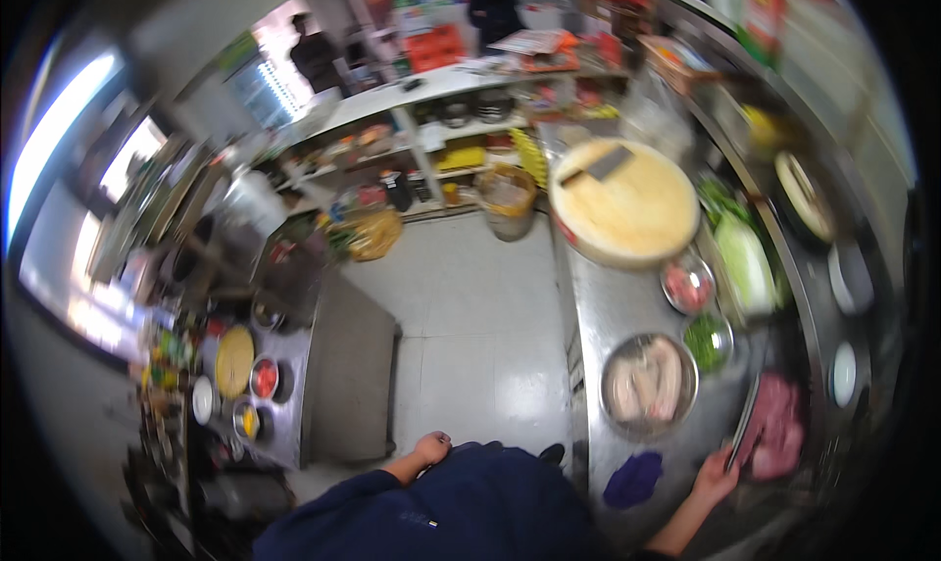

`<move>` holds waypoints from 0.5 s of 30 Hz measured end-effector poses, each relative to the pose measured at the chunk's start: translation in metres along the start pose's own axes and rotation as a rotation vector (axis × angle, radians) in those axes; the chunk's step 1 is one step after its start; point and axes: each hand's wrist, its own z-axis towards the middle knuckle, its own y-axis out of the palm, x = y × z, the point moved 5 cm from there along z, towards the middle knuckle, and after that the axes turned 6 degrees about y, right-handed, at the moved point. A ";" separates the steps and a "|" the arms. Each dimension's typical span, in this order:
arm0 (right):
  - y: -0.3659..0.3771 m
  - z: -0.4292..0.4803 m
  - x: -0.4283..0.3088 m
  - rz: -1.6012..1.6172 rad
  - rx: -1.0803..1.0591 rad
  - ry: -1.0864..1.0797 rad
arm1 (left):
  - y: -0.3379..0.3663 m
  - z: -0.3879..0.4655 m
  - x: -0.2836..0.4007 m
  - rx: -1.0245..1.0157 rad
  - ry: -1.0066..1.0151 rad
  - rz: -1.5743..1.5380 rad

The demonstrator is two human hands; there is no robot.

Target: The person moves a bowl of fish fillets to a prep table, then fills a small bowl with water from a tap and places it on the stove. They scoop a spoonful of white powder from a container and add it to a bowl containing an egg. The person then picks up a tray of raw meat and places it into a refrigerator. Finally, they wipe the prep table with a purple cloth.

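Observation:
My right hand point(714, 476) is closed on the near edge of a metal tray point(745, 421) that bears pieces of raw meat point(776, 432), at the right of the steel counter. To the left of this hand lies a crumpled purple cloth point(634, 479). A steel bowl point(650, 388) with pale pieces of meat in liquid stands beyond the cloth. My left hand point(433, 448) hangs in front of my body over the floor, its fingers curled; nothing shows in it. A cleaver point(603, 167) rests on the round chopping board point(625, 208) farther along the counter.
Bowls of red meat point(688, 285) and green vegetables point(707, 342) stand near a Chinese cabbage point(744, 256). A steel cabinet point(353, 370) with small bowls on top is at left. A bin point(509, 204) stands on the floor ahead. Two people are beyond the white shelf counter point(367, 104).

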 end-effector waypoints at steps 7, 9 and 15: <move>0.035 -0.118 0.069 0.084 0.087 -0.030 | -0.027 0.077 -0.062 -0.157 0.134 0.015; 0.033 -0.165 0.096 0.133 0.199 -0.070 | -0.029 0.109 -0.084 -0.198 0.146 -0.055; 0.034 -0.316 0.166 -0.007 0.351 -0.054 | -0.078 0.145 -0.089 -0.472 0.285 0.366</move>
